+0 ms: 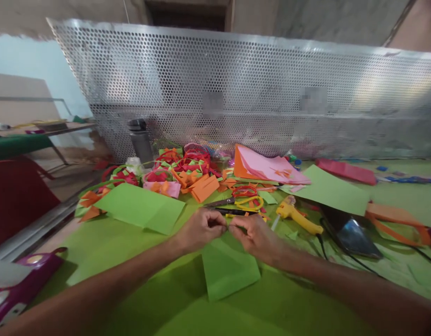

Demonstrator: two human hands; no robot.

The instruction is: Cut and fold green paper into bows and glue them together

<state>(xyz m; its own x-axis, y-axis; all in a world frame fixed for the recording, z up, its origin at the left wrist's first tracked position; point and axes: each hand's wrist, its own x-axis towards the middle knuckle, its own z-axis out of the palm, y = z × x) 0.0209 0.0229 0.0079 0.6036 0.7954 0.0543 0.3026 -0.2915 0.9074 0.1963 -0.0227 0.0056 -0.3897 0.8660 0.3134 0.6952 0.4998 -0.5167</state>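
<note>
Between my two hands hangs a green sheet of paper, tilted over the green table top. My left hand pinches its upper edge with thumb and fingers. Close beside it, my right hand pinches the same edge; the fingertips of both hands nearly meet. Just beyond the fingers lie yellow-handled scissors and a dark-bladed tool. A yellow glue gun rests to the right of my right hand. Left of my left hand lies another green sheet.
Cut orange, red and green paper pieces pile up behind. Pink sheets, a grey bottle and a dark phone lie or stand around. A purple device is at left. A perforated metal panel stands across the back.
</note>
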